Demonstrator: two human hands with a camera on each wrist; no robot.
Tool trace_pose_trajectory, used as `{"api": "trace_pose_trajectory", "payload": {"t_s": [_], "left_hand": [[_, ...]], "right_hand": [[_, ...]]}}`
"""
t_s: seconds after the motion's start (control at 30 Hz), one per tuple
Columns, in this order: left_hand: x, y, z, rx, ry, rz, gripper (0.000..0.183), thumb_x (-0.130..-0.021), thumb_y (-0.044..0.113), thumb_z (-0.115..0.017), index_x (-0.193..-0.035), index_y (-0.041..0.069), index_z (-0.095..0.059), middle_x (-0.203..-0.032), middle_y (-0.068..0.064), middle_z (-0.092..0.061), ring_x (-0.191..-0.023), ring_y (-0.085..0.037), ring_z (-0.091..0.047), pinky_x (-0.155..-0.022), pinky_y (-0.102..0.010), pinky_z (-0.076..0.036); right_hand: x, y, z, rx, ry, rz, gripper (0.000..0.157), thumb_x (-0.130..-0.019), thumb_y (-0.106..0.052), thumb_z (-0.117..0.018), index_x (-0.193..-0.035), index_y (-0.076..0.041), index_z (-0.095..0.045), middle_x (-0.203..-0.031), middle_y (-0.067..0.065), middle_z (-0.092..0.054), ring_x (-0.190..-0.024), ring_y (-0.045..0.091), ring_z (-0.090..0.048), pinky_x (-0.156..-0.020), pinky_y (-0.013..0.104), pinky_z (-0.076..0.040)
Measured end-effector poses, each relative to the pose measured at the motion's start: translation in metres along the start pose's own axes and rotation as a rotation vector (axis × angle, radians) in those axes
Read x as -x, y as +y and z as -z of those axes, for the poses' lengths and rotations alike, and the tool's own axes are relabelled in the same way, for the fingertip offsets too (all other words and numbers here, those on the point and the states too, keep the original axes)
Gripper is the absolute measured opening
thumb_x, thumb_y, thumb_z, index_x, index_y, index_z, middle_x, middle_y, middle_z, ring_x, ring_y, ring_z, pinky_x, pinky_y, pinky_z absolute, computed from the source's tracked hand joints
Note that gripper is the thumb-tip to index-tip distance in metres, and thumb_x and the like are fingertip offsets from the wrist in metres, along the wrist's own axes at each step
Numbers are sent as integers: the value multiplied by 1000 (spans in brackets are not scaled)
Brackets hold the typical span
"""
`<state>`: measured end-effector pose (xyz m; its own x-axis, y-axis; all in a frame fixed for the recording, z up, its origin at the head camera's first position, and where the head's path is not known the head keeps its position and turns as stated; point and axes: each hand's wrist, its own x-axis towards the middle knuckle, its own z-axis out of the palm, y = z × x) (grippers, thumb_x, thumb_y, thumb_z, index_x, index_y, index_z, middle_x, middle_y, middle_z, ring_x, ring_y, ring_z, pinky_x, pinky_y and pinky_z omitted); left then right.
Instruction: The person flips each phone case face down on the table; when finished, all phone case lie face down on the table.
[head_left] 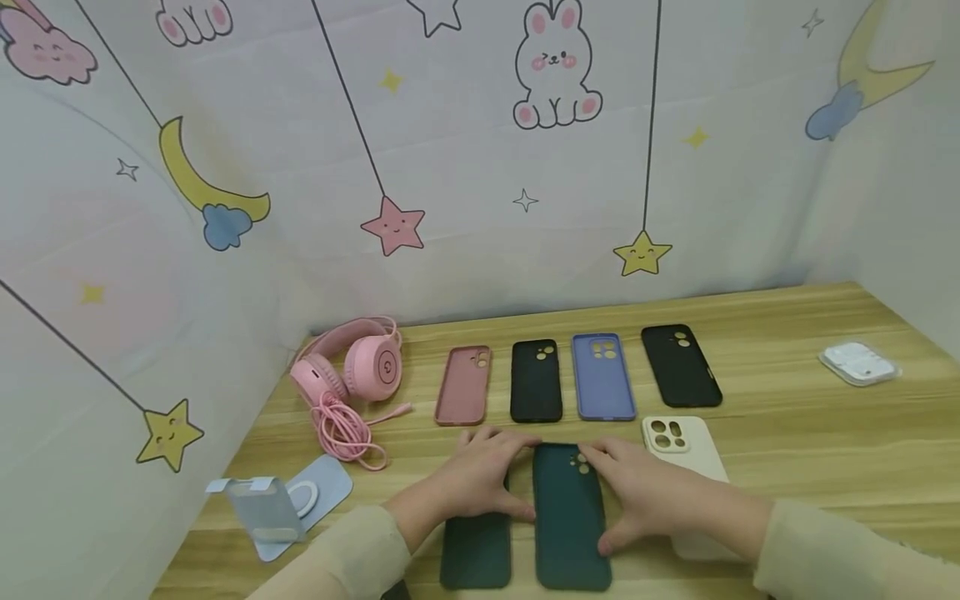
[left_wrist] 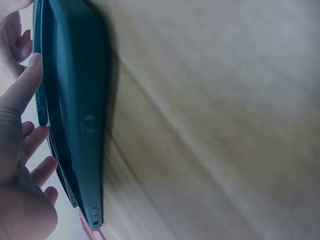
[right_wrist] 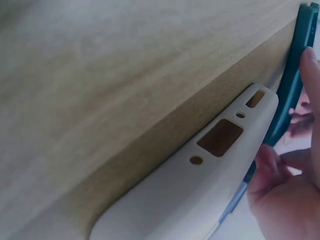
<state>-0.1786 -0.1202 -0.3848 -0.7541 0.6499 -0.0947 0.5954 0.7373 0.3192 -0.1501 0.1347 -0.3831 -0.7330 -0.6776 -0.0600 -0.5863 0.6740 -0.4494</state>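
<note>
Two dark green phone cases lie side by side near the table's front. My left hand [head_left: 480,471] reaches over the left green phone case [head_left: 476,550], hiding its upper part. Its thumb and index finger hold the left edge of the right green phone case [head_left: 567,521]. On the other side, my right hand [head_left: 648,492] grips that same case, index finger by the top corner and thumb [right_wrist: 311,75] on the long edge. A cream phone case [head_left: 701,454] lies under my right forearm, partly covered. The left wrist view shows the left green case [left_wrist: 82,115] close up, hollow side up.
Behind my hands lie a pink case [head_left: 463,386], a black case [head_left: 536,382], a lilac case [head_left: 603,379] and another black case [head_left: 681,367]. Pink headphones [head_left: 375,367] and a pale blue stand [head_left: 266,508] are left. A small clear-cased item [head_left: 859,362] sits far right.
</note>
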Motion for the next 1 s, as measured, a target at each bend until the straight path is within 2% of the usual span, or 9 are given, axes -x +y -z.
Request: {"api": "trace_pose_trajectory", "payload": {"t_s": [0.27,0.5,0.63,0.9,1.0], "left_hand": [[1,3,3,-9,22,-16,84,-68,55,-77,-139,25,-43,-135,7,-48,-120,-26,-40,-91,-46,-27],[1,4,5,5,43,-16,85,-67,54,-78,-139,25,-43,-134,8,-48,-113,-19,-41,-88,-43,-27],[1,4,5,15,66,-22,85,-67,54,-78,-139,26,-42,-134,9,-48,-115,-20,-41,-88,-43,-27],[-3,10,11,70,72,-43,83,-71,55,-74,-140,24,-41,-138,9,-44,-123,-26,-39,-94,-51,-26],[-5,15,15,73,75,-57,83,-72,55,-73,-141,23,-40,-139,8,-43,-122,-25,-38,-93,-49,-26]], "right_hand": [[1,-1,0,-9,-3,-38,116,-60,-61,-78,-140,10,-32,-130,21,-41,-117,32,-44,-94,49,-39],[3,0,-1,-5,26,-8,117,-60,-63,-76,-141,8,-32,-131,21,-42,-116,34,-45,-92,50,-40],[3,2,-2,-7,28,-13,118,-59,-63,-76,-143,6,-30,-132,21,-42,-116,33,-47,-92,49,-41],[3,4,-1,-74,5,-52,120,-61,-60,-77,-145,6,-24,-132,21,-40,-113,31,-50,-90,48,-43],[5,7,-1,-130,3,-64,119,-63,-58,-78,-146,5,-21,-130,16,-43,-106,23,-52,-87,42,-45]]}}
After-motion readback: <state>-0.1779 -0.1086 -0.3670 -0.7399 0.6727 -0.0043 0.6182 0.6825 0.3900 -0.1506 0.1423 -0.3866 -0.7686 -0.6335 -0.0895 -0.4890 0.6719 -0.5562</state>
